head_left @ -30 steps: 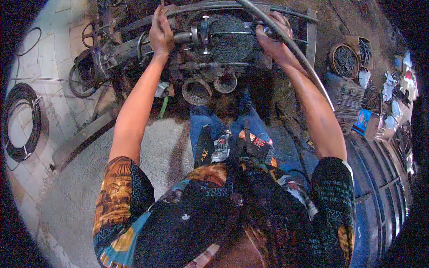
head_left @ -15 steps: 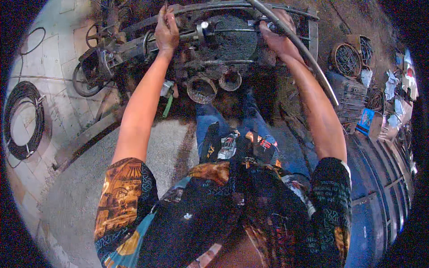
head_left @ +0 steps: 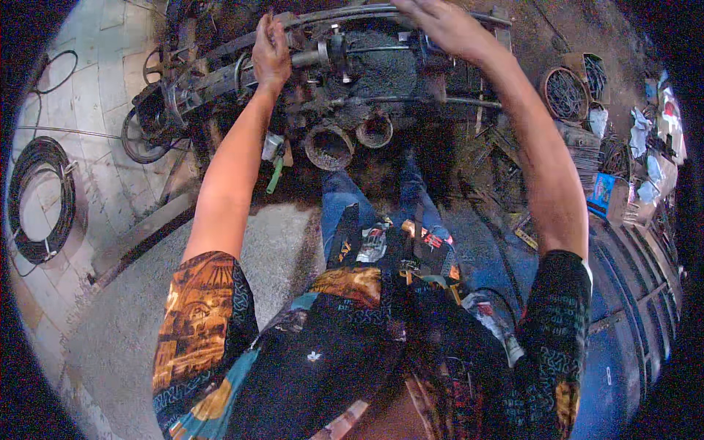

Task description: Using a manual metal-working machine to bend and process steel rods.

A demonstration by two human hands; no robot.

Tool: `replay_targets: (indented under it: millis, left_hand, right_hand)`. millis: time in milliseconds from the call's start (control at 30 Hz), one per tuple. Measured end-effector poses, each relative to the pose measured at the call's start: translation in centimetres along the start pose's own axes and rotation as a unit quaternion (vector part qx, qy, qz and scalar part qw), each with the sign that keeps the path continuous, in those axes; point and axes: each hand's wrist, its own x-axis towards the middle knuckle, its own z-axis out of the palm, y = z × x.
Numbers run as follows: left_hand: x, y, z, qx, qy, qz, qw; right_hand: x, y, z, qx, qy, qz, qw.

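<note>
A dark metal machine with rods and a round chuck-like part stretches across the top of the view, dark metal shavings behind its front rod. At its left part, my left hand is raised with fingers curled closed; what they hold is too small to make out. My right hand reaches over the machine's right part, smeared by motion and partly cut off by the upper edge. Its fingers look stretched out toward the left, and nothing shows in them. Two round tins stand below the machine.
A coil of black cable lies on the tiled floor at left. A green-handled tool hangs below the machine. At right are a basket of metal pieces, a blue box and a blue ribbed metal panel.
My right hand has moved up and left, off the machine's right part. The long curved bar beside my right forearm is out of view. My left hand has barely moved.
</note>
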Motion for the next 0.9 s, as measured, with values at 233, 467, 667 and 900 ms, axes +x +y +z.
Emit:
replay_targets:
  millis: [233,467,667,900]
  left_hand:
    - [-0.2,-0.7,-0.1,-0.017,0.035,0.08,0.996]
    - [-0.4,-0.8,0.2,-0.043,0.042,0.048,0.997]
    - [-0.4,-0.4,-0.7,-0.061,0.018,0.015,0.998]
    - [-1.0,0.4,-1.0,-0.083,0.016,0.003,0.996]
  right_hand:
    - [1.3,0.4,2.1,-0.129,0.011,-0.011,0.992]
    - [1.1,0.2,2.0,-0.122,0.013,-0.069,0.99]
    - [1.3,1.0,3.3,-0.156,0.056,-0.132,0.977]
    - [1.1,1.5,3.5,-0.249,0.086,-0.182,0.947]
